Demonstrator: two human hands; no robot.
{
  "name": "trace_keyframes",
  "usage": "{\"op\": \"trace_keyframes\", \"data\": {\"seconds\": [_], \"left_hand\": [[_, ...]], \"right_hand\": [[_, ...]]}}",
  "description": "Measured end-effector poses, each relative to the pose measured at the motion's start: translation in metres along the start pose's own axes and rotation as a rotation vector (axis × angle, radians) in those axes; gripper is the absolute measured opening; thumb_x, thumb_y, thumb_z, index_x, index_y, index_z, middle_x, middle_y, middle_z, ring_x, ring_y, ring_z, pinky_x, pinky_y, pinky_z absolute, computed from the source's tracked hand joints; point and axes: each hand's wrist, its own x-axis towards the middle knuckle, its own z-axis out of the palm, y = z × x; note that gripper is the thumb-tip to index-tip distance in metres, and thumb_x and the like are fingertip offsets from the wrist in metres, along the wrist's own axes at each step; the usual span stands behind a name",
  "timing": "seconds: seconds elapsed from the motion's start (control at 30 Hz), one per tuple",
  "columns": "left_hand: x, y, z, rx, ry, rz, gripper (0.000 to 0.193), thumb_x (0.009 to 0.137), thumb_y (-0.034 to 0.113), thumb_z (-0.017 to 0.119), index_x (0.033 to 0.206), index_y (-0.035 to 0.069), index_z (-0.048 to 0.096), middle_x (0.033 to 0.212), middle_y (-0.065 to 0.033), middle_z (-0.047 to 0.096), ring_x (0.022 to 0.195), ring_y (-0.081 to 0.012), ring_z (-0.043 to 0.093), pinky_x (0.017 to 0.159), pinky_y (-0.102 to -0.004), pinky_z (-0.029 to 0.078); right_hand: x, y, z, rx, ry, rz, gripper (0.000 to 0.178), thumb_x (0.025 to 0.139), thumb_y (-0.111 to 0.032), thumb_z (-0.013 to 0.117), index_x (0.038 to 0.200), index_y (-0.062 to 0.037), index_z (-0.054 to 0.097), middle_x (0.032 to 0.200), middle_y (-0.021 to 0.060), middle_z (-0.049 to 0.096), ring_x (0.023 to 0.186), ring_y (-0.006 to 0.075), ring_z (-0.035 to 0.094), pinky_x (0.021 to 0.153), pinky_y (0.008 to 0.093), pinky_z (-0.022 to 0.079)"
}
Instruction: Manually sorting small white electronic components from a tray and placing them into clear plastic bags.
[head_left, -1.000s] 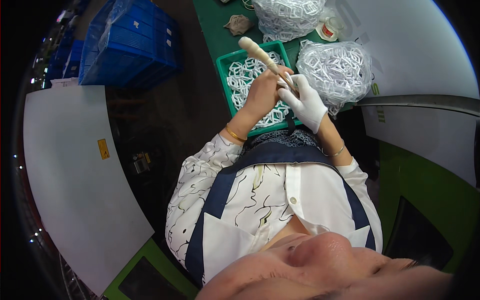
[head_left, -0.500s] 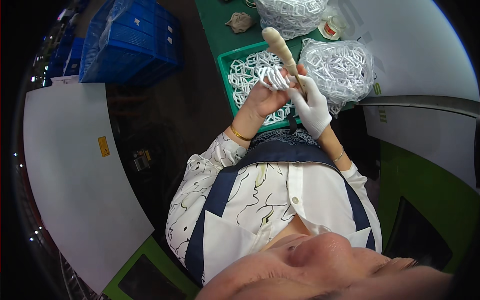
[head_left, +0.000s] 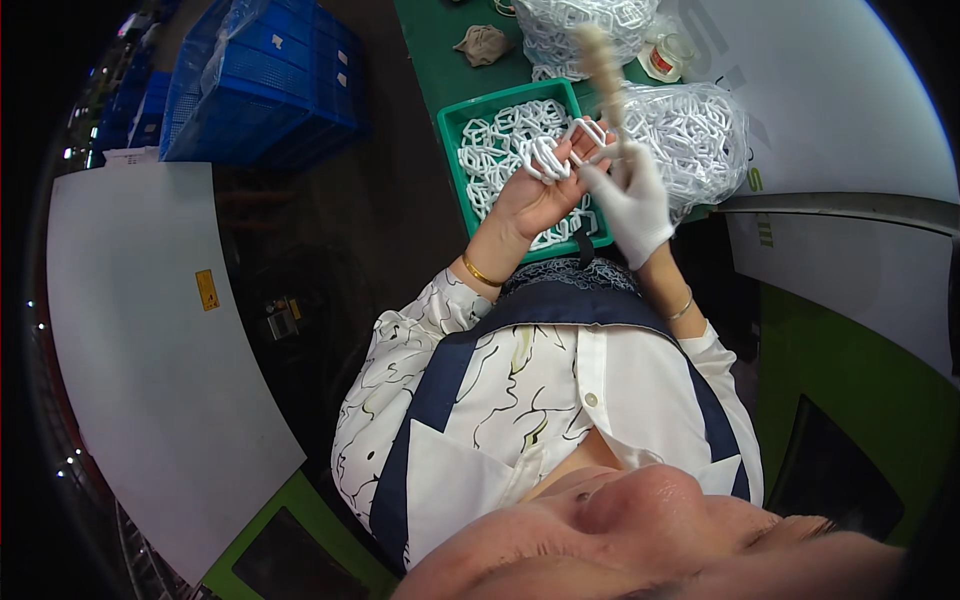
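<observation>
Over the green tray (head_left: 451,160) my bare left hand (head_left: 530,204) is curled, palm up, around several white plastic links (head_left: 543,160). One further angular link (head_left: 588,137) stands at its fingertips. Close to the right of those fingers, my white-gloved right hand (head_left: 640,212) grips a thin tool with a cream wrapped handle (head_left: 603,78). The handle points away from me and is smeared by motion; the tool's narrow metal end is hard to make out by the glove. Many loose white links (head_left: 490,150) lie in the tray below.
Right of the tray sits a clear bag of white links (head_left: 695,135), with another bag (head_left: 585,30) behind it. A glass jar (head_left: 670,55) and a crumpled beige cloth (head_left: 484,45) rest on the green table (head_left: 440,60). Blue crates (head_left: 270,85) stand far left.
The tool and my right hand have shifted slightly right, the handle now more upright and blurred. One link now stands apart at my left fingertips.
</observation>
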Motion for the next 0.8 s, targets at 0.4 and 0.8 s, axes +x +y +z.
{"op": "trace_keyframes", "data": {"seconds": [0.4, 0.8], "left_hand": [[0.002, 0.001, -0.011, 0.083, -0.004, 0.048, 0.042, 0.102, 0.010, 0.046, 0.141, -0.003, 0.038, 0.140, -0.0173, 0.047, 0.129, -0.0278, 0.049, 0.113, -0.0423, 0.039], [-0.010, 0.004, 0.025, 0.283, 0.013, 0.195, 0.042, 0.099, 0.005, 0.049, 0.140, -0.001, 0.043, 0.143, -0.0173, 0.047, 0.127, -0.0285, 0.053, 0.111, -0.0413, 0.044]], "right_hand": [[-0.010, 0.003, 0.022, -0.034, 0.004, -0.070, 0.035, 0.084, -0.013, 0.077, 0.106, -0.0046, 0.053, 0.077, -0.0027, 0.055, 0.064, 0.0019, 0.042, 0.057, 0.0203, 0.036], [-0.011, 0.024, -0.017, -0.204, -0.238, 0.192, 0.024, 0.104, -0.022, 0.046, 0.098, -0.0039, 0.060, 0.077, 0.0093, 0.054, 0.072, 0.0134, 0.052, 0.071, 0.0299, 0.045]]}}
